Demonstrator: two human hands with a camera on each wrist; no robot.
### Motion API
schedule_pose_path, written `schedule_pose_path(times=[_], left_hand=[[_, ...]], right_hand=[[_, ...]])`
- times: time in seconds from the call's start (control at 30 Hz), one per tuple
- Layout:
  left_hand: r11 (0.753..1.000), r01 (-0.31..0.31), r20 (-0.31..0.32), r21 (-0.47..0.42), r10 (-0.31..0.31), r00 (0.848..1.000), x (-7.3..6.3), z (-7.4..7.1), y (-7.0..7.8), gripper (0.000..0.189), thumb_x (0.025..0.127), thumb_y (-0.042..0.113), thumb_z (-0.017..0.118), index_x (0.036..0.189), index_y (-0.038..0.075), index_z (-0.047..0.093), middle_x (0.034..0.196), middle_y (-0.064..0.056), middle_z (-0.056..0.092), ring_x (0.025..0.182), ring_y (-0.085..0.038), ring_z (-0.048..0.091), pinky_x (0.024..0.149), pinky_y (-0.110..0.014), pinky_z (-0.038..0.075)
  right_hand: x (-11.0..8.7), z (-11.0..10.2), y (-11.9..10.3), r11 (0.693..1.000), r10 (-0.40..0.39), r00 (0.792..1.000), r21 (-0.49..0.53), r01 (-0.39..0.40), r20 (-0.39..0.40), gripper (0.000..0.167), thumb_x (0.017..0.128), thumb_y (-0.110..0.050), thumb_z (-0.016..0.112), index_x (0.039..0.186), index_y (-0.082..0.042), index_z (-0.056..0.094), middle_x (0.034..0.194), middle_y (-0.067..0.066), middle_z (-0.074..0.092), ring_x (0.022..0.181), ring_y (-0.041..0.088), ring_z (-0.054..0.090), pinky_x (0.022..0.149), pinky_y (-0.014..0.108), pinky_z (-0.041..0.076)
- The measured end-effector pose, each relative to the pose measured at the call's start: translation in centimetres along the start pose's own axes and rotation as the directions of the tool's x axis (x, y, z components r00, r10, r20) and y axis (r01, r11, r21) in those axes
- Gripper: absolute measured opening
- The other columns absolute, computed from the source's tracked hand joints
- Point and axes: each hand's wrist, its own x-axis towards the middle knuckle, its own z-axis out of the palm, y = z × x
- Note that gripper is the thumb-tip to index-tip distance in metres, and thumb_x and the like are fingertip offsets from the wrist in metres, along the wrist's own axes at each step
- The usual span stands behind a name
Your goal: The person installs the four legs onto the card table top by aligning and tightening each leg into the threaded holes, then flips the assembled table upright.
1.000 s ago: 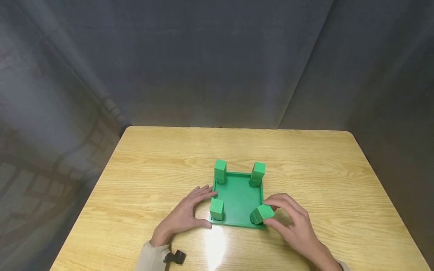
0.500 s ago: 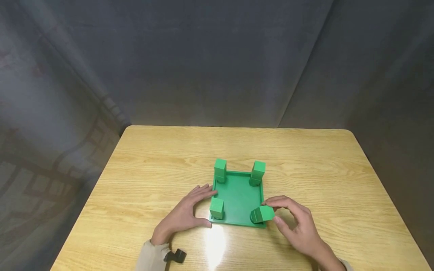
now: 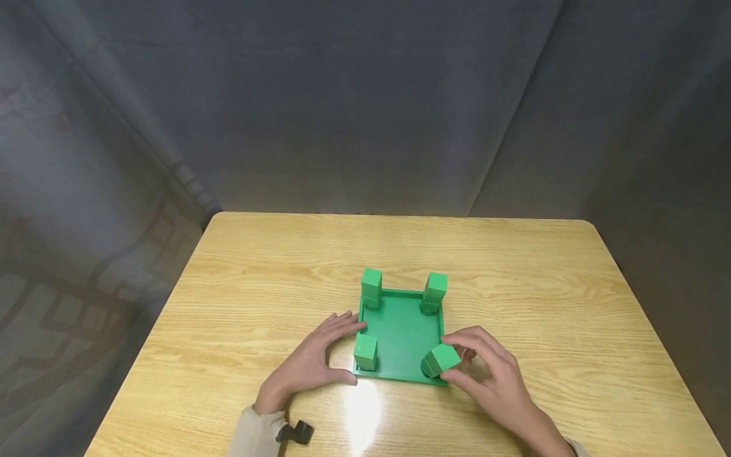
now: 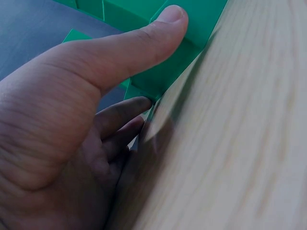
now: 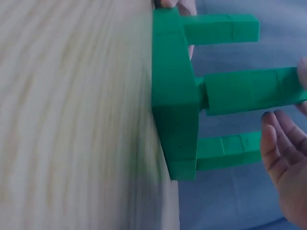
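A green square board with a raised rim (image 3: 402, 339) lies on the wooden table, a block-like green leg standing at each corner. My right hand (image 3: 499, 377) pinches the near right leg (image 3: 442, 360) between thumb and fingers at its upper end. That leg sits twisted relative to the board's edges, and in the right wrist view a narrow round neck (image 5: 203, 93) shows between it and the board. Beside the near left leg (image 3: 365, 351), my left hand (image 3: 313, 358) rests against the board's left side with fingers extended. Its thumb touches the front corner in the left wrist view.
The far left leg (image 3: 371, 287) and far right leg (image 3: 434, 292) rise from the back corners. The wooden table (image 3: 274, 266) spreads around the board. Dark grey curtains (image 3: 354, 114) hang behind the table and at both sides.
Half a second ago my right thumb was off the near right leg; now it pinches the leg again. The leg's top has turned. The left hand and board have stayed put.
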Motion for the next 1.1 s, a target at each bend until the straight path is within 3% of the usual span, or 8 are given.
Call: schedule_pose_path(times=[0.1, 0.2, 0.3, 0.4, 0.6, 0.8, 1.1], left_hand=[[1.0, -0.006, 0.001, 0.003, 0.006, 1.0, -0.02, 0.02, 0.0, 0.1, 0.078, 0.043, 0.1, 0.165, 0.023, 0.055, 0.174, -0.005, 0.046, 0.166, -0.036, 0.034, 0.138, -0.061, 0.016], [1.0, -0.006, 0.001, 0.003, 0.006, 1.0, -0.02, 0.02, 0.02, 0.1, 0.078, 0.043, 0.1, 0.165, 0.023, 0.055, 0.174, -0.006, 0.047, 0.166, -0.036, 0.034, 0.138, -0.061, 0.015], [1.0, 0.001, 0.002, 0.001, -0.001, 1.0, 0.0, 0.01, 0.03, 0.1, 0.078, 0.043, 0.1, 0.165, 0.024, 0.055, 0.174, -0.006, 0.047, 0.166, -0.036, 0.033, 0.138, -0.061, 0.015], [1.0, 0.004, 0.003, 0.002, -0.004, 1.0, 0.01, 0.02, 0.03, 0.1, 0.078, 0.044, 0.1, 0.165, 0.024, 0.055, 0.174, -0.005, 0.047, 0.166, -0.035, 0.033, 0.138, -0.061, 0.016], [1.0, 0.005, 0.005, 0.001, -0.005, 1.0, -0.03, 0.03, 0.01, 0.1, 0.079, 0.044, 0.1, 0.166, 0.024, 0.055, 0.174, -0.006, 0.046, 0.166, -0.036, 0.033, 0.138, -0.062, 0.015], [1.0, 0.008, 0.005, -0.006, -0.008, 1.0, -0.03, -0.02, 0.1, 0.1, 0.079, 0.044, 0.1, 0.166, 0.024, 0.055, 0.174, -0.005, 0.046, 0.166, -0.035, 0.033, 0.138, -0.061, 0.015], [1.0, 0.012, 0.008, -0.005, -0.012, 1.0, -0.03, -0.1, 0.14, 0.1, 0.079, 0.044, 0.1, 0.166, 0.024, 0.054, 0.175, -0.005, 0.045, 0.166, -0.035, 0.032, 0.138, -0.061, 0.015]], right_hand=[[0.09, -0.07, 0.1, 1.0, -0.024, 1.0, 0.01, 0.024, -0.017, 0.041, 0.106, -0.03, 0.078, 0.126, 0.005, 0.073, 0.114, 0.009, 0.07, 0.092, 0.01, 0.058, 0.062, 0.023, 0.051], [0.13, -0.27, 0.03, 0.998, -0.046, 0.999, 0.038, 0.046, -0.007, 0.028, 0.107, -0.013, 0.074, 0.127, 0.006, 0.072, 0.122, 0.012, 0.073, 0.098, 0.012, 0.062, 0.067, 0.025, 0.052], [0.09, -0.43, 0.01, 0.996, -0.062, 0.998, 0.061, 0.062, 0.0, 0.025, 0.105, -0.004, 0.073, 0.127, 0.009, 0.071, 0.128, 0.013, 0.076, 0.106, 0.014, 0.067, 0.075, 0.025, 0.055], [-0.05, -0.54, 0.05, 0.997, -0.054, 0.999, 0.061, 0.054, 0.001, 0.027, 0.106, -0.008, 0.075, 0.126, 0.009, 0.071, 0.128, 0.012, 0.078, 0.104, 0.012, 0.069, 0.08, 0.023, 0.057], [-0.39, -0.61, 0.08, 0.999, -0.003, 1.0, 0.052, 0.003, -0.008, 0.033, 0.104, -0.019, 0.082, 0.124, 0.005, 0.073, 0.123, 0.008, 0.08, 0.084, 0.012, 0.066, 0.08, 0.021, 0.057], [-0.35, -0.32, 0.01, 0.997, 0.023, 1.0, 0.072, -0.024, 0.017, 0.043, 0.107, -0.032, 0.077, 0.129, 0.004, 0.072, 0.121, 0.007, 0.074, 0.081, 0.015, 0.065, 0.075, 0.021, 0.057], [-0.07, -0.28, -0.14, 0.998, -0.015, 0.996, 0.063, 0.01, 0.085, 0.04, 0.106, -0.015, 0.079, 0.141, 0.001, 0.072, 0.117, 0.008, 0.067, 0.084, 0.011, 0.061, 0.067, 0.023, 0.055]])
